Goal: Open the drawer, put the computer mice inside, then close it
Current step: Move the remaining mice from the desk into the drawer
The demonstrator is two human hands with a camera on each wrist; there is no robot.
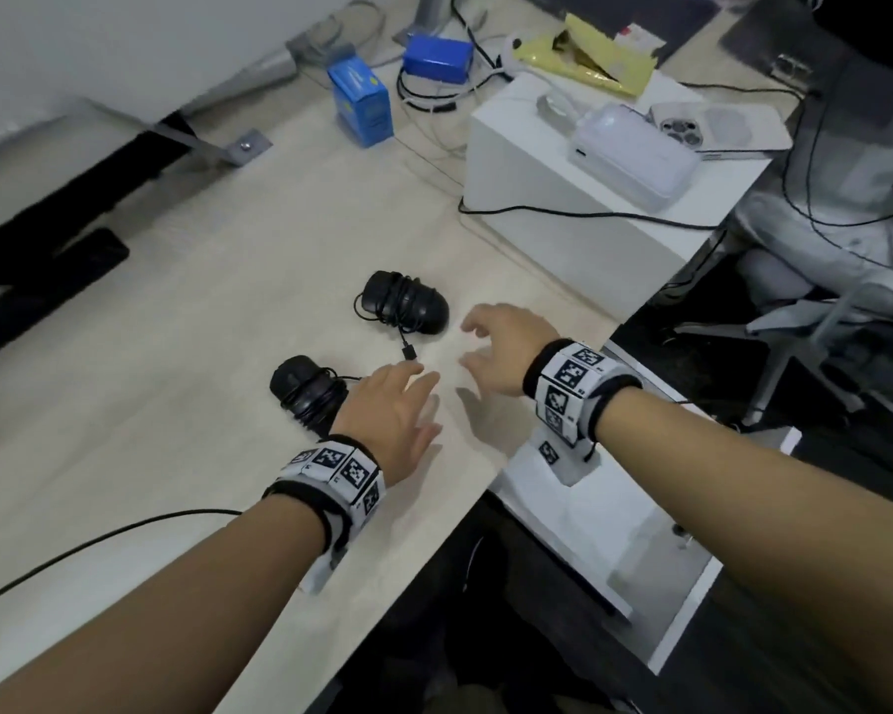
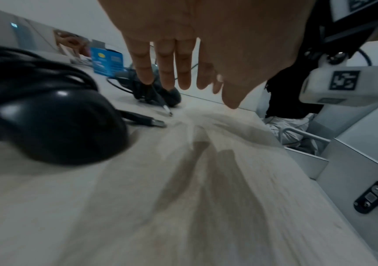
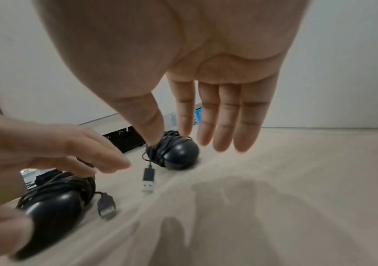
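Note:
Two black computer mice lie on the light wooden desk [image 1: 176, 353], each with its cord wound round it. The far mouse [image 1: 403, 301] [image 2: 158, 93] [image 3: 176, 153] lies just left of my right hand [image 1: 478, 342], whose fingers [image 3: 224, 117] hang straight above the desk and hold nothing. The near mouse [image 1: 305, 391] [image 2: 53, 122] [image 3: 53, 205] sits just left of my left hand [image 1: 408, 399], which hovers with relaxed fingers [image 2: 179, 72] and is empty. A white drawer [image 1: 563, 512] [image 2: 306, 158] stands pulled out below the desk's right edge.
A white box [image 1: 563, 198] carrying a power bank and a phone stands at the back right, with cables round it. Blue boxes [image 1: 362, 103] stand at the back. An office chair [image 1: 820, 311] is off to the right. A black cable [image 1: 99, 538] crosses the near left.

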